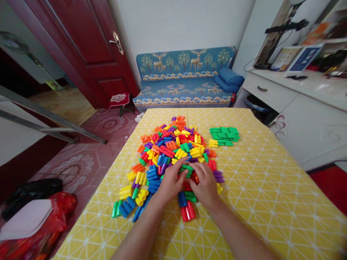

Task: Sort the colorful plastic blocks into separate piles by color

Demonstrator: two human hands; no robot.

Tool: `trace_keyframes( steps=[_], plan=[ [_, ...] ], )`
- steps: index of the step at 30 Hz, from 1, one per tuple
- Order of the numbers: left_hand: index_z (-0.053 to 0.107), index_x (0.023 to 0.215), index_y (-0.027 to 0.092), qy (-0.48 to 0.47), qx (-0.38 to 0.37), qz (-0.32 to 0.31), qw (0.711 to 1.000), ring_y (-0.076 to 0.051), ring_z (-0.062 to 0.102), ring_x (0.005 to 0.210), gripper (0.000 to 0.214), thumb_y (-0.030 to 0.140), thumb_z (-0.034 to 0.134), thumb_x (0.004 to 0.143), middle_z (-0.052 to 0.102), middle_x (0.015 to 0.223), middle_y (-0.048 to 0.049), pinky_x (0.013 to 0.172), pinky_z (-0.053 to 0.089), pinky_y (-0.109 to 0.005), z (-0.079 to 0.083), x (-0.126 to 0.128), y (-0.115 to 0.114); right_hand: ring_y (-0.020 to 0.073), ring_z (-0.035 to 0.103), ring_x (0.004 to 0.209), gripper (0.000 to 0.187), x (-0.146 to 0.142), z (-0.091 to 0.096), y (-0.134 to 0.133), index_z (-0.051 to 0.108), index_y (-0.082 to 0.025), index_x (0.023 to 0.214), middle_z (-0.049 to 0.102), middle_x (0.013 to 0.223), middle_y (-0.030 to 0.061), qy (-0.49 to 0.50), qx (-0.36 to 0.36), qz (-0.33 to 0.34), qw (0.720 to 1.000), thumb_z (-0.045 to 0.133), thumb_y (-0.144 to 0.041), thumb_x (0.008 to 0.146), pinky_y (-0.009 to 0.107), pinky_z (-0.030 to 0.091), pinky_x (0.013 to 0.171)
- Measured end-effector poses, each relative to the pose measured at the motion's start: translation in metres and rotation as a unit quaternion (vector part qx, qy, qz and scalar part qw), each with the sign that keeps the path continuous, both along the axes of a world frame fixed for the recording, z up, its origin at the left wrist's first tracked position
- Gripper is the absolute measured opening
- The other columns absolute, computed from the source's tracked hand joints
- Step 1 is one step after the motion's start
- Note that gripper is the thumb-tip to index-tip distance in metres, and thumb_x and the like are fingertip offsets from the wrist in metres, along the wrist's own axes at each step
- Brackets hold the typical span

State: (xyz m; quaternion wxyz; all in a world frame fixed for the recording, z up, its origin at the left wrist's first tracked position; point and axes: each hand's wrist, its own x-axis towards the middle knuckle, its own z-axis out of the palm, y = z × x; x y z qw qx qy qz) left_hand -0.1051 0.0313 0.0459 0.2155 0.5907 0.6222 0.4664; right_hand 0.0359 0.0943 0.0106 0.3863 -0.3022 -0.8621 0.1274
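Observation:
My left hand and my right hand meet at the near side of a heap of coloured plastic building pieces. Between their fingertips is a green building piece, pinched from both sides; the fingers partly cover it. Red, yellow, blue, purple, orange and green pieces lie loose around my hands. A red piece and a blue piece lie just below them. To the right of the heap, green pieces sit grouped together, with a yellow piece beside them.
A yellow patterned cloth covers the table. Behind it stands a blue sofa, with a small red stool to its left. White cabinets stand on the right. On the left floor lies a red bag with a white lid.

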Motion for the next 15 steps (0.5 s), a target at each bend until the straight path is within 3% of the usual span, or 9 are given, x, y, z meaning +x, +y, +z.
trace_keyframes(
  steps=[5, 9, 12, 15],
  plan=[
    [0.060, 0.123, 0.018, 0.058, 0.011, 0.024, 0.998, -0.023, 0.063, 0.109, 0.034, 0.025, 0.054, 0.090, 0.067, 0.120, -0.0104, 0.095, 0.050, -0.037, -0.004, -0.002, -0.001, 0.0249, 0.060, 0.097, 0.042, 0.011, 0.008, 0.017, 0.058, -0.019, 0.121, 0.064, 0.104, 0.0097, 0.025, 0.018, -0.041, 0.999, 0.064, -0.036, 0.083, 0.040, 0.050, 0.086],
    [0.066, 0.111, 0.019, 0.065, 0.017, 0.028, 0.997, -0.022, 0.064, 0.104, 0.025, 0.024, 0.052, 0.091, 0.071, 0.110, -0.0096, 0.092, 0.051, -0.036, -0.002, -0.004, 0.000, 0.0215, 0.060, 0.081, 0.046, 0.054, 0.010, 0.073, 0.058, -0.018, 0.122, 0.063, 0.093, 0.0082, 0.071, 0.001, -0.149, 0.986, 0.060, -0.045, 0.085, 0.037, 0.051, 0.077],
    [0.067, 0.106, 0.019, 0.060, 0.025, 0.023, 0.998, -0.021, 0.065, 0.101, 0.022, 0.020, 0.051, 0.090, 0.071, 0.106, -0.0087, 0.090, 0.051, -0.035, -0.002, -0.004, 0.001, 0.0205, 0.058, 0.069, 0.046, 0.098, -0.002, 0.125, 0.064, -0.015, 0.113, 0.061, 0.083, 0.0069, -0.024, -0.029, -0.233, 0.972, 0.058, -0.049, 0.082, 0.036, 0.049, 0.066],
    [0.067, 0.104, 0.019, 0.053, 0.026, 0.021, 0.998, -0.020, 0.065, 0.101, 0.022, 0.018, 0.051, 0.090, 0.071, 0.106, -0.0084, 0.089, 0.051, -0.034, -0.002, -0.004, 0.001, 0.0203, 0.058, 0.066, 0.045, 0.128, -0.017, 0.159, 0.068, -0.016, 0.106, 0.061, 0.082, 0.0077, -0.128, -0.061, -0.228, 0.963, 0.061, -0.050, 0.077, 0.033, 0.047, 0.059]
  ],
)
